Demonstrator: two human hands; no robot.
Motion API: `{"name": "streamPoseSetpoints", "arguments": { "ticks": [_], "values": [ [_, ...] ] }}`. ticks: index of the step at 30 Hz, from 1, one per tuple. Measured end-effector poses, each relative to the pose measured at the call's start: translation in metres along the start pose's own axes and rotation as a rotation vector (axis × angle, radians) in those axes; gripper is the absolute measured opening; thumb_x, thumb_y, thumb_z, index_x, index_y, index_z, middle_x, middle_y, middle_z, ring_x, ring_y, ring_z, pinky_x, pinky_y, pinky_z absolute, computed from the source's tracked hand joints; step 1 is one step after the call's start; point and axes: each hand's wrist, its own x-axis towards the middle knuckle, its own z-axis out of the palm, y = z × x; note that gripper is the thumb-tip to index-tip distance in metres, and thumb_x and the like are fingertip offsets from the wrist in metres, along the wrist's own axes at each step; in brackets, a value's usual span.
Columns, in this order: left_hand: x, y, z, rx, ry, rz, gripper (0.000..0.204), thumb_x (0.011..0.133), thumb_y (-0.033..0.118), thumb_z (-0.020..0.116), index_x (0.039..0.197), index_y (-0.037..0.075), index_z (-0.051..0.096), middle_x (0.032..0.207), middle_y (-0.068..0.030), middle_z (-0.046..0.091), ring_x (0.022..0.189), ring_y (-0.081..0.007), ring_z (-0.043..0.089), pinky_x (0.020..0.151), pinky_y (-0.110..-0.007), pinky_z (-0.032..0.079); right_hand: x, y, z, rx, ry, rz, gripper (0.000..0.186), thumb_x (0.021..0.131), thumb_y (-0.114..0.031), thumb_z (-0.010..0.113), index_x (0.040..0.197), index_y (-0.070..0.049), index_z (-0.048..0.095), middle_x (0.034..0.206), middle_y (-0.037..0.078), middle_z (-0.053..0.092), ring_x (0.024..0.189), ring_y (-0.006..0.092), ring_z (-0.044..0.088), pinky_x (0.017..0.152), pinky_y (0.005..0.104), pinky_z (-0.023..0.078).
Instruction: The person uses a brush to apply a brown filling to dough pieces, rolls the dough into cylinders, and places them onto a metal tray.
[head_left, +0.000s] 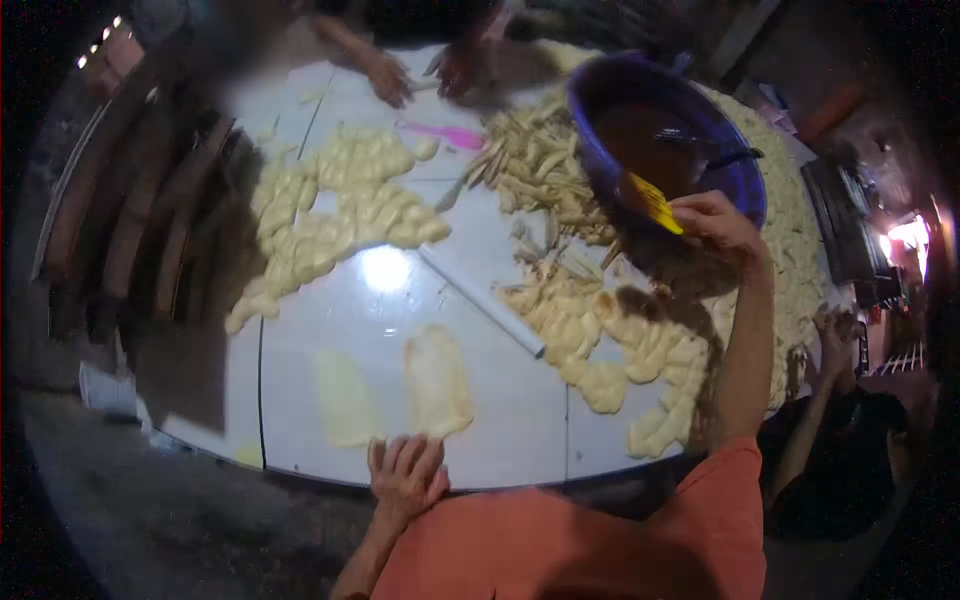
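My right hand point(718, 228) pinches a flat yellow scraper point(655, 203) over the near rim of a purple basin point(745, 195). Brown paste or thick liquid point(650, 140) fills part of the basin, and brown shows at the scraper's end. At the near table edge my left hand point(405, 475) lies with fingers spread, fingertips by the lower end of a flattened dough sheet point(438, 380) that carries a thin brownish smear. A paler, plain dough sheet point(345, 395) lies just left of it. Beyond them rests a white rolling rod point(485, 300).
Dough pieces cover the table at left point(340, 200) and near right point(650, 350). Pale strips point(535, 165) are heaped beside the basin, near a pink spatula point(450, 133). Across the table, a co-worker's hands point(390, 80) handle something pale. Another person point(845, 450) is at right.
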Motion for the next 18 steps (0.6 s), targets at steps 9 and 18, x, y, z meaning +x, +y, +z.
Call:
{"name": "streamPoseSetpoints", "arguments": {
  "ticks": [9, 18],
  "values": [
    [0.008, 0.002, 0.003, -0.060, 0.036, -0.020, 0.042, 0.084, 0.033, 0.071, 0.124, 0.020, 0.072, 0.125, -0.0012, 0.063, 0.120, -0.0223, 0.057, 0.107, -0.059, 0.038, -0.071, -0.010, 0.173, -0.259, -0.419, -0.151, 0.032, 0.096, -0.023, 0.074, 0.114, 0.003, 0.076, 0.083, 0.009, 0.076, 0.071, 0.0127, 0.069, 0.065, 0.0295, 0.052],
    [0.004, 0.001, -0.002, -0.126, 0.024, -0.034, 0.043, 0.087, 0.035, 0.071, 0.127, 0.021, 0.070, 0.129, -0.0010, 0.064, 0.124, -0.0228, 0.055, 0.110, -0.060, 0.037, -0.111, -0.015, 0.284, -0.857, -0.109, -0.360, 0.025, 0.093, -0.032, 0.072, 0.110, -0.016, 0.078, 0.080, 0.007, 0.071, 0.072, 0.0306, 0.069, 0.062, 0.0422, 0.053]
  ]
}}
